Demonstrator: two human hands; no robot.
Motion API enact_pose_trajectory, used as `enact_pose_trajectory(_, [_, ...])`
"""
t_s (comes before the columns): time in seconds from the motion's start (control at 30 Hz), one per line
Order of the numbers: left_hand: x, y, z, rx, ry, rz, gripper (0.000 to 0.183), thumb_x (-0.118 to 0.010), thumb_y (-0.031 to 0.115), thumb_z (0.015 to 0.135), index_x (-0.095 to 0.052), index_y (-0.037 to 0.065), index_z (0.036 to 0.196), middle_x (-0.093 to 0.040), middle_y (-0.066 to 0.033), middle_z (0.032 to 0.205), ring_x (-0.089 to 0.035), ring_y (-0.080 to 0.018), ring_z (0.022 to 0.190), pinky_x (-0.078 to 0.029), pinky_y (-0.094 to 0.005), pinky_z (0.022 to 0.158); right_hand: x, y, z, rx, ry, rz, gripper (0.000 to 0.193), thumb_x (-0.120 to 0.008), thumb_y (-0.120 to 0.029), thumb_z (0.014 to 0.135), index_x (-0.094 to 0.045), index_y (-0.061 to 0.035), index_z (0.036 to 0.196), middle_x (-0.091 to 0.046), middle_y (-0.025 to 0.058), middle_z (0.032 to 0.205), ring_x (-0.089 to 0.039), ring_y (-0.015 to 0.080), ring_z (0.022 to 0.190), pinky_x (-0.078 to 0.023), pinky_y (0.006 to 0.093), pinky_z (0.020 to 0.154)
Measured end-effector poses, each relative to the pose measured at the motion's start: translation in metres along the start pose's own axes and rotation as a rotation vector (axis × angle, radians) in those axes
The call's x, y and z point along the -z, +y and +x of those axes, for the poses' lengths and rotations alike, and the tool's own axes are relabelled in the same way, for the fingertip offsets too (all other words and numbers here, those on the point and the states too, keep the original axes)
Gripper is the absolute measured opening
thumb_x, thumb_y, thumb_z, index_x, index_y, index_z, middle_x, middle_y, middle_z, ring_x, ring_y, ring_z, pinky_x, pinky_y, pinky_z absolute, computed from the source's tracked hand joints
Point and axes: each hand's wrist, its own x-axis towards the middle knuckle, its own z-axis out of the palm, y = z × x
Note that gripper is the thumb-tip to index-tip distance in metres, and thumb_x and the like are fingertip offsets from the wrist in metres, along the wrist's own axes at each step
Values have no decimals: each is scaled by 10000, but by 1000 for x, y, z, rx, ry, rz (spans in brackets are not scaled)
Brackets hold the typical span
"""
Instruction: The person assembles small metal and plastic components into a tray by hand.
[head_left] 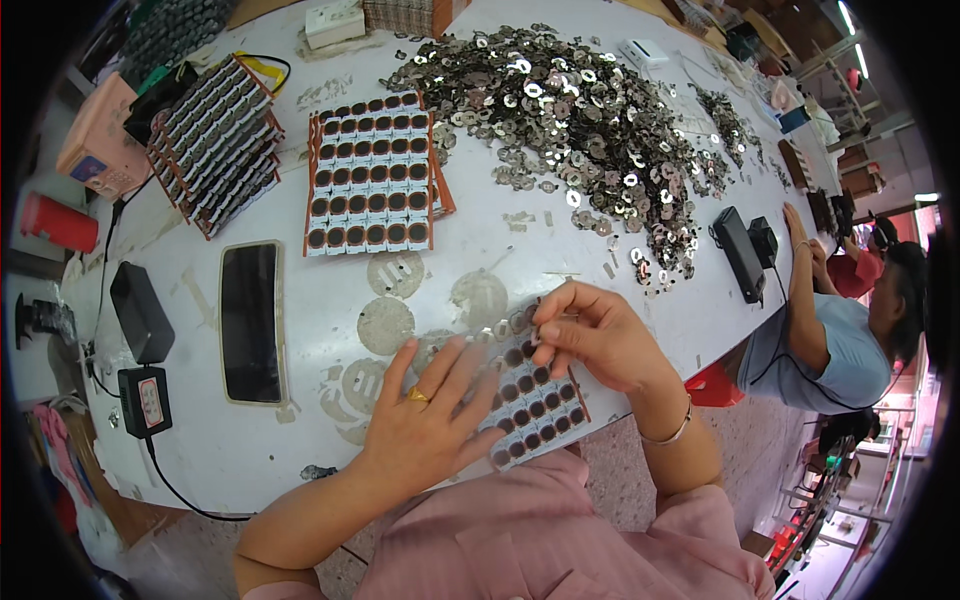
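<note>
In front of me lies a panel (541,405) with rows of dark round discs on a white and orange-brown backing, tilted near the table's front edge. My right hand (607,338) is over its far end, thumb and fingertips pinched together. Whatever they hold is too small to make out. My left hand (425,410), a ring on one finger, is at the panel's left side with its fingers spread; motion blurs their tips. Between the hands, small shiny metal pieces (503,328) show at the panel's far end. The hands partly cover the panel.
A large heap of small metal pieces (590,120) spreads across the back. Stacked panels (370,178) stand in the middle, more panels (215,140) at left. A phone (251,322) and black adapters (143,312) lie left. Another person (830,335) sits at right beside a black box (738,254).
</note>
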Motion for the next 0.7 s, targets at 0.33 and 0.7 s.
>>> enact_pose_trajectory(0.33, [-1,1,-1,-1,-2,27,595,-814,482,832,-687,135,1298,-591,-138,1482,-508,-303,1432,-312,-615,1208,-26,17,-11,259,64,-816,145,-707,-58,983,-705,-54,1128,-721,78,985,-727,171,808,-578,311,712])
enact_pose_trajectory(0.7, [-1,4,0,6,-39,54,596,-792,494,855,-681,164,1338,-589,-136,1483,-485,-304,1453,-303,-619,1212,-35,26,-17,399,201,-860,152,-778,-5,929,-705,-40,1057,-614,49,940,-596,107,689,-486,269,627])
